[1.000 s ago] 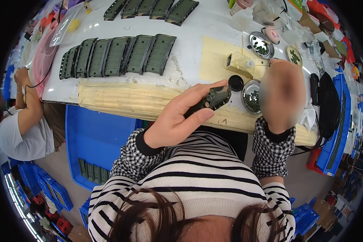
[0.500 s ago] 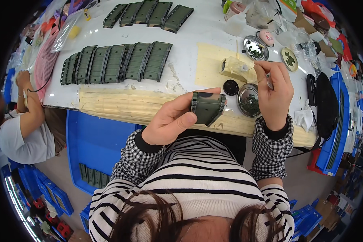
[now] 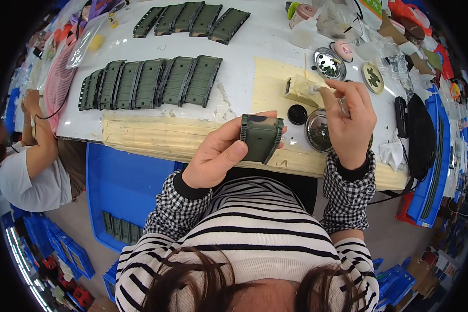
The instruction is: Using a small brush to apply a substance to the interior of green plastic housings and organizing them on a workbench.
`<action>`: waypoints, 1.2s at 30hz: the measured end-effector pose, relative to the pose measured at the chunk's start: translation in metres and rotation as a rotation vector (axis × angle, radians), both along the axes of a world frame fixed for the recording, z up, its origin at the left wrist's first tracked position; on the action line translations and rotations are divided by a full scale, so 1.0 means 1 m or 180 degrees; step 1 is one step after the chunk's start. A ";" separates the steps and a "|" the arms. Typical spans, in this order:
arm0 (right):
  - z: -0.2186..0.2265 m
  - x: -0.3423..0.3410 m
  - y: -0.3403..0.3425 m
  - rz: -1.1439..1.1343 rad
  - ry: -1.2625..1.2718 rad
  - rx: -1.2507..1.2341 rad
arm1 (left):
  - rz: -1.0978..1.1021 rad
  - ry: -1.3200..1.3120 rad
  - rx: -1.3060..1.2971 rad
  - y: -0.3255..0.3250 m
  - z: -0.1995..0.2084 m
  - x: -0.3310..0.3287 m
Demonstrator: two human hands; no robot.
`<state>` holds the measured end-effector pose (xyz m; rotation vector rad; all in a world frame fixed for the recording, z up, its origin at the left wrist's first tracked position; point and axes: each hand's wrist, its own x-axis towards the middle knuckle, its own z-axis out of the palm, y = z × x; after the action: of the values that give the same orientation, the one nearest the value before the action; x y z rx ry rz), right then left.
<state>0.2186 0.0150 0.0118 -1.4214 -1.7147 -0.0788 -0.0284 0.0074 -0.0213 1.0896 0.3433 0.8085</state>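
My left hand (image 3: 216,153) is closed around a curved dark green plastic piece (image 3: 261,138) with ribbed side edges and a brown-and-black patch at its top. It is held over the table's front edge. My right hand (image 3: 351,122) is pinched, thumb and forefinger meeting beside the white nozzle of a small bottle set in a tape-covered block (image 3: 299,92). Whatever is between those fingertips is too small to make out. Below that hand lies a round metal dish (image 3: 317,136) of small dark green bits, with a black round cap (image 3: 297,114) to its left.
Two rows of similar green pieces (image 3: 148,80) lie on the white table. Another metal dish (image 3: 328,62) and a pale lid (image 3: 373,78) with green bits stand behind my right hand. A blue bin (image 3: 127,177) sits below at left. A co-worker's arm (image 3: 39,125) is at far left.
My left hand has shifted slightly left with the green piece, which now stands more upright. My right hand's fingertips have moved a little left and down, closer to the white nozzle.
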 end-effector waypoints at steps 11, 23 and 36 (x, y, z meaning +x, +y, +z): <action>0.038 -0.036 -0.038 0.1051 -0.0069 -0.0190 | -0.0070 0.0049 0.0350 -0.001 0.002 -0.003; 0.034 -0.032 -0.048 0.0354 0.0320 -0.0217 | 0.0694 0.0254 -0.0758 -0.001 0.021 0.002; 0.023 -0.027 -0.054 0.0370 0.0341 -0.0495 | 0.3142 0.4037 0.3226 0.020 -0.006 0.018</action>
<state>0.1916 -0.0394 0.0346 -1.4077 -1.7410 0.1950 -0.0099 0.0269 -0.0268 2.4077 1.7699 1.0660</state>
